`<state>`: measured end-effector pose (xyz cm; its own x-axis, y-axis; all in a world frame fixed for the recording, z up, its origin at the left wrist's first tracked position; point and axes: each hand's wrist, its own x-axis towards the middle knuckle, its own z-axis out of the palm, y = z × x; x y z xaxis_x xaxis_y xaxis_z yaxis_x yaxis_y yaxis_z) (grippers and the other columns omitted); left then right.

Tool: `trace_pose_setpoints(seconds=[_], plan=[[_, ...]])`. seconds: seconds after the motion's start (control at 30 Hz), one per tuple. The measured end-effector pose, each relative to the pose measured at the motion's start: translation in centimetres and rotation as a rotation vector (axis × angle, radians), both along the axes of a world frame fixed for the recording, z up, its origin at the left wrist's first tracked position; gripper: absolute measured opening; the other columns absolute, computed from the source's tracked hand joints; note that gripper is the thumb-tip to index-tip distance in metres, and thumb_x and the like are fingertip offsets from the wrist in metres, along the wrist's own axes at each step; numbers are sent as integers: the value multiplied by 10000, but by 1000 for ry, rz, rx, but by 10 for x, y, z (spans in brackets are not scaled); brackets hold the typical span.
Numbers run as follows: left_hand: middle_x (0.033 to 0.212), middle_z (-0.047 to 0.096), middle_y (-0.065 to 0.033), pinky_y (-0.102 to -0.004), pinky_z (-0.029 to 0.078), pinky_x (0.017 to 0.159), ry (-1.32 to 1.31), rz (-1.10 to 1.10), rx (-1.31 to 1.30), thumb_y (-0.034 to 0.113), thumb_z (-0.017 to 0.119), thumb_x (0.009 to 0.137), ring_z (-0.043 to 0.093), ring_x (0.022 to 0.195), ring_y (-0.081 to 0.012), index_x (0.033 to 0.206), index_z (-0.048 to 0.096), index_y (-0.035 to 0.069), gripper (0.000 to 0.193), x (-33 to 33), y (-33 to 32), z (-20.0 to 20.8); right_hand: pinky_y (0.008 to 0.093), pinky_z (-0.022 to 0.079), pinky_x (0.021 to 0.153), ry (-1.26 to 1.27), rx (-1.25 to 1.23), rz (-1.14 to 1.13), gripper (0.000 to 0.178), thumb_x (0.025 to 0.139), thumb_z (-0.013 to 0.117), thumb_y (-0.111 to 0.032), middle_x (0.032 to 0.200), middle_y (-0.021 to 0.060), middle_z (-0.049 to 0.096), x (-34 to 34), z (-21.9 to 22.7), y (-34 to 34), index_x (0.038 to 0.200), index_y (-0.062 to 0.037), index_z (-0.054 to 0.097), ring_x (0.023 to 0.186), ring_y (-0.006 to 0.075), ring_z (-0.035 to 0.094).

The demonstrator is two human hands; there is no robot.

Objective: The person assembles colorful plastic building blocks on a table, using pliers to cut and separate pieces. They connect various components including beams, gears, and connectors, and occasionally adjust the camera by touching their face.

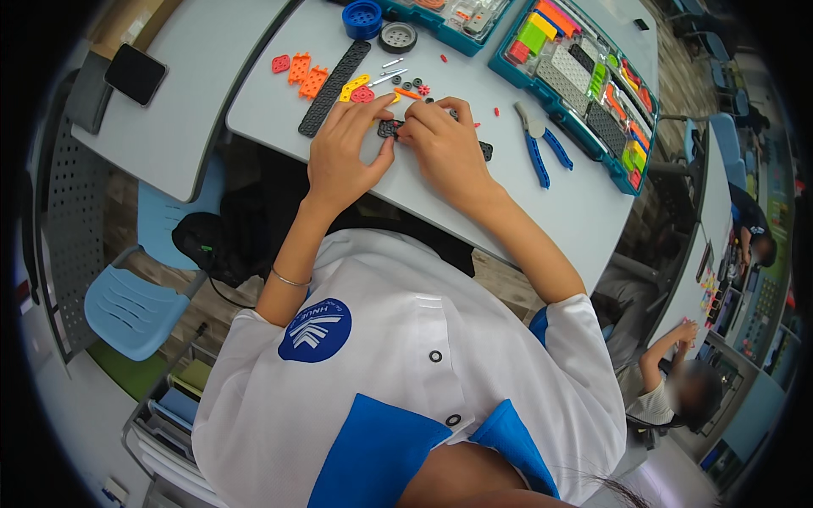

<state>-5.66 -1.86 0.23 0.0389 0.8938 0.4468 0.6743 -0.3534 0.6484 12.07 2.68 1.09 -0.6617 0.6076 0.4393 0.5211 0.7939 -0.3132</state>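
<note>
Between my hands a small black plate with holes (389, 129) sits close over the near part of the table, with a bit of red on it. My right hand (447, 152) pinches the plate's right side; its fingertips partly hide it. On the other side, my left hand (345, 154) curves around the plate with thumb and fingers apart. I cannot see it gripping anything. Just beyond my fingers lie a red round piece (362, 94), a yellow link (353, 86), several small grey rings and metal axles (388, 76). Part of another black piece (485, 151) shows beside my right wrist.
A long black perforated beam (334, 88) and orange brackets (300, 68) lie left. Blue-handled pliers (539, 144) rest right. Teal parts cases (584, 93), a blue wheel (362, 19) and a grey wheel (397, 37) stand farther back. A phone (135, 74) lies left; other people sit far right.
</note>
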Motion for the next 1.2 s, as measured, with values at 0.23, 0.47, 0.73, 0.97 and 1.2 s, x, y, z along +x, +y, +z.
trace_pose_setpoints(seconds=[0.23, 0.47, 0.73, 0.97, 1.2], plan=[[1027, 720, -46, -361, 517, 893, -23, -12, 19, 22, 734, 735, 624, 978, -249, 1261, 645, 84, 537, 1, 0, -1, 437, 415, 950, -172, 32, -24, 125, 803, 620, -60, 956, 54, 613, -4, 10, 1, 905, -22, 681, 992, 227, 612], [1024, 722, -41, -355, 517, 887, -7, -7, 12, 29, 728, 745, 625, 969, -239, 1251, 654, 93, 515, 1, -1, 1, 353, 502, 801, 160, -435, 45, 123, 834, 719, -71, 909, 64, 667, 16, 7, 13, 949, -36, 694, 872, 233, 648], [1014, 723, -34, -347, 519, 879, 28, 0, 28, 37, 734, 745, 628, 962, -231, 1247, 660, 99, 512, 1, 0, 1, 323, 519, 723, 377, -692, 18, 88, 844, 739, -35, 890, 91, 687, 17, 4, 10, 915, -14, 692, 786, 183, 662], [1016, 722, -39, -353, 521, 876, -2, -14, 31, 33, 737, 744, 629, 960, -235, 1237, 661, 92, 502, 0, 0, 0, 383, 514, 770, 282, -399, 61, 112, 810, 729, -18, 914, 122, 669, 12, -4, 7, 910, -7, 680, 845, 283, 644], [1025, 719, -41, -355, 522, 872, -20, -21, 30, 22, 741, 739, 629, 959, -241, 1234, 661, 87, 506, -1, 0, 0, 422, 480, 850, 195, -257, 70, 93, 836, 669, -9, 938, 149, 620, 6, -2, 2, 924, 9, 646, 922, 333, 593]])
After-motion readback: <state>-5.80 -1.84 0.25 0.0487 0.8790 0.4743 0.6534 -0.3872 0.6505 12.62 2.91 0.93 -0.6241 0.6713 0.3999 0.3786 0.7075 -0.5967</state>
